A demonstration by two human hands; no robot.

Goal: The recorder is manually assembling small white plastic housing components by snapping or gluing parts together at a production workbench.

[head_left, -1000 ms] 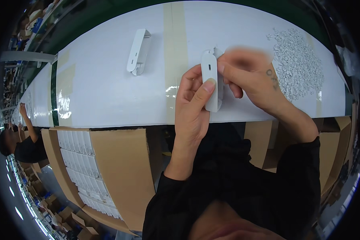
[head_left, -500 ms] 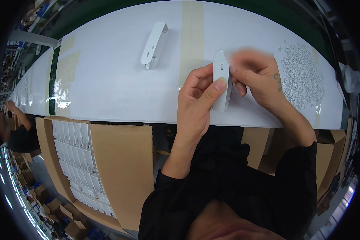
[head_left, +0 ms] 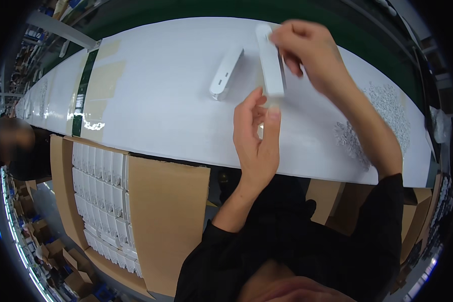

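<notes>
From the head camera I see my right hand [head_left: 307,53] pinching the top end of a long white casing [head_left: 270,60], held over the white table [head_left: 161,100]. My left hand [head_left: 256,138] is half open just below the casing's lower end, holding nothing. A second casing [head_left: 225,73] lies just left. Small white parts [head_left: 382,113] are heaped at right; a carton [head_left: 156,211] of white pieces sits below.
</notes>
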